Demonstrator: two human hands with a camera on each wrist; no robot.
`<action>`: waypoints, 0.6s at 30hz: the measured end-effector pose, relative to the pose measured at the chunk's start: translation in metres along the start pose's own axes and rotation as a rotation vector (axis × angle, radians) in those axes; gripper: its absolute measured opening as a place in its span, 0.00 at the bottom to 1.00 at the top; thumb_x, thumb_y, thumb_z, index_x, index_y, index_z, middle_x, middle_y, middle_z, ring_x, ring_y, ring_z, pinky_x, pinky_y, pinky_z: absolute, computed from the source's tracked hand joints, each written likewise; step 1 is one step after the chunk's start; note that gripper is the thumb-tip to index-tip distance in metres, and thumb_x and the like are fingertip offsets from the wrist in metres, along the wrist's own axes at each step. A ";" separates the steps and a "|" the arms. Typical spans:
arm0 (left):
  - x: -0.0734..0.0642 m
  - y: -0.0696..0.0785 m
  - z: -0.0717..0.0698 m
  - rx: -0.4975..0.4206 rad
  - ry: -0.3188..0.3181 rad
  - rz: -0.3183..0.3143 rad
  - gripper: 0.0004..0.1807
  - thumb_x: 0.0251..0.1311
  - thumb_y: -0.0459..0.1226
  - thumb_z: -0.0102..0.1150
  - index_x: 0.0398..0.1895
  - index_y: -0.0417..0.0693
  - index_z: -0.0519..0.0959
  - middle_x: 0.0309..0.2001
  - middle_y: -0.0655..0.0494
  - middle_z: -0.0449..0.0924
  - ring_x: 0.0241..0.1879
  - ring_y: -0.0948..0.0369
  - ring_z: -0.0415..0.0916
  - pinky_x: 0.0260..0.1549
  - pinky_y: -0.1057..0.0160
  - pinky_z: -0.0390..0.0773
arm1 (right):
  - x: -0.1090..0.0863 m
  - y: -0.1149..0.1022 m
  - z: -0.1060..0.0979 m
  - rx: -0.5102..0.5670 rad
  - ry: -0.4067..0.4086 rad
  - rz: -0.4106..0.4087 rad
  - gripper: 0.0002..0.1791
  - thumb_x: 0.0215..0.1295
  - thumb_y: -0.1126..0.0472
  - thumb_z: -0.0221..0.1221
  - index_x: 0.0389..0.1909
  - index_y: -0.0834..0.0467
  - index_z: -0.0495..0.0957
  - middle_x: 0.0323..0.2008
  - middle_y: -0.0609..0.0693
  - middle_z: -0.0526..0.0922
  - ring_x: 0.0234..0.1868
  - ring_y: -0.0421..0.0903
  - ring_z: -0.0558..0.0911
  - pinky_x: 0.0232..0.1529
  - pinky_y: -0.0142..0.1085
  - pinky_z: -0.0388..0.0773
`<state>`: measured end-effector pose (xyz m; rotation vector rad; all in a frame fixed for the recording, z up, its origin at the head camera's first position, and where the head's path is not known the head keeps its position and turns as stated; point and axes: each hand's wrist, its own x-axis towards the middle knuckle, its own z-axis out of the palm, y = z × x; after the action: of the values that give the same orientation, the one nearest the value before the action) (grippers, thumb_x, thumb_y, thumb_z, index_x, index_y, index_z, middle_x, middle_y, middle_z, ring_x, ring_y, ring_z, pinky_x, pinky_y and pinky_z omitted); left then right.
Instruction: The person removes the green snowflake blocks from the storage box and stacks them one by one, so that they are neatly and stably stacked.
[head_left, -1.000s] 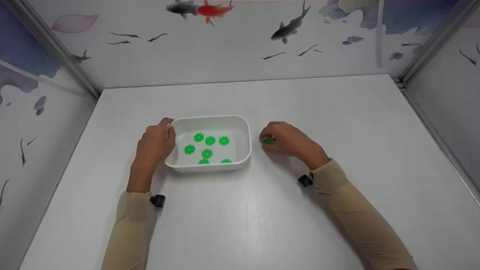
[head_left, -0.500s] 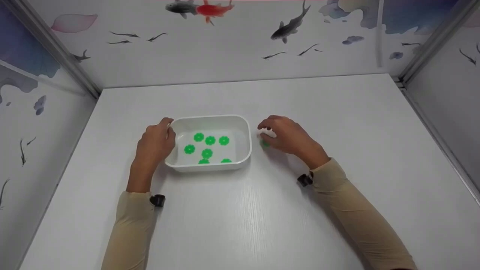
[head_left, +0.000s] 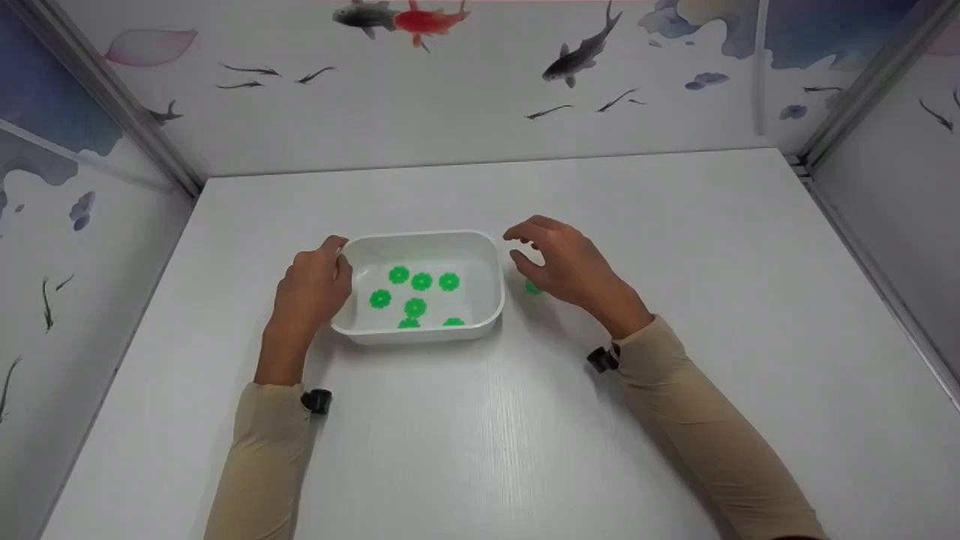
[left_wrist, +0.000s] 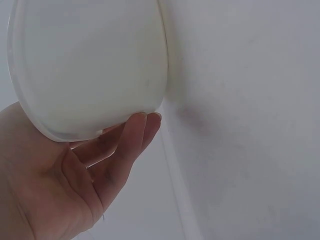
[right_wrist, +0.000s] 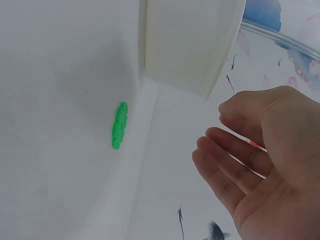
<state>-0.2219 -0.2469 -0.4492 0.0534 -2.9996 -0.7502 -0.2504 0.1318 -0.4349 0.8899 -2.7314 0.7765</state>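
A white rectangular plastic tub [head_left: 420, 336] stands on the table, with several green flower-shaped pieces [head_left: 421, 281] lying flat inside. My left hand [head_left: 311, 292] holds the tub's left end, thumb at the rim. In the left wrist view its fingers [left_wrist: 131, 137] lie against the outer wall of the tub [left_wrist: 95, 60]. To the right of the tub, my right hand [head_left: 566, 262] hovers with thumb and fingers apart and nothing between them. One more green flower-shaped piece [head_left: 533, 287] rests on the table below that hand; the right wrist view shows this green piece [right_wrist: 119, 126] apart from the fingers.
The white table [head_left: 465, 435] reaches a back wall [head_left: 450, 112] printed with fish, and side panels stand left and right. Small black devices sit at both sleeve cuffs, the right one [head_left: 602, 359] close above the table.
My right hand has let go of the green flower-shaped piece, leaving it on the table, and has risen away toward the tub's far right corner with fingers spread. The left hand stays put.
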 end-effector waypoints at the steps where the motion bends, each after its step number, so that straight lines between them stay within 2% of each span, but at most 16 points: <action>1: 0.000 0.000 0.000 -0.001 0.000 0.001 0.23 0.84 0.39 0.43 0.75 0.44 0.73 0.64 0.38 0.86 0.52 0.45 0.90 0.46 0.43 0.89 | 0.000 -0.001 0.000 -0.001 0.005 -0.004 0.15 0.76 0.60 0.66 0.60 0.56 0.85 0.57 0.53 0.89 0.52 0.53 0.89 0.53 0.47 0.88; 12: 0.000 0.001 0.000 -0.008 -0.004 -0.001 0.23 0.84 0.39 0.43 0.75 0.45 0.73 0.64 0.39 0.85 0.54 0.45 0.89 0.49 0.42 0.88 | 0.003 -0.010 0.000 0.020 0.016 0.001 0.16 0.75 0.60 0.67 0.61 0.55 0.85 0.58 0.51 0.88 0.54 0.51 0.88 0.56 0.45 0.88; 18: -0.001 0.001 0.000 -0.013 -0.004 0.005 0.23 0.84 0.38 0.43 0.75 0.44 0.73 0.64 0.38 0.85 0.55 0.45 0.89 0.49 0.42 0.88 | 0.004 -0.014 0.001 0.041 0.011 -0.023 0.16 0.76 0.60 0.67 0.61 0.54 0.85 0.58 0.51 0.88 0.54 0.51 0.88 0.56 0.45 0.87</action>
<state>-0.2209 -0.2458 -0.4488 0.0439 -2.9970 -0.7708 -0.2459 0.1198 -0.4282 0.9204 -2.7002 0.8336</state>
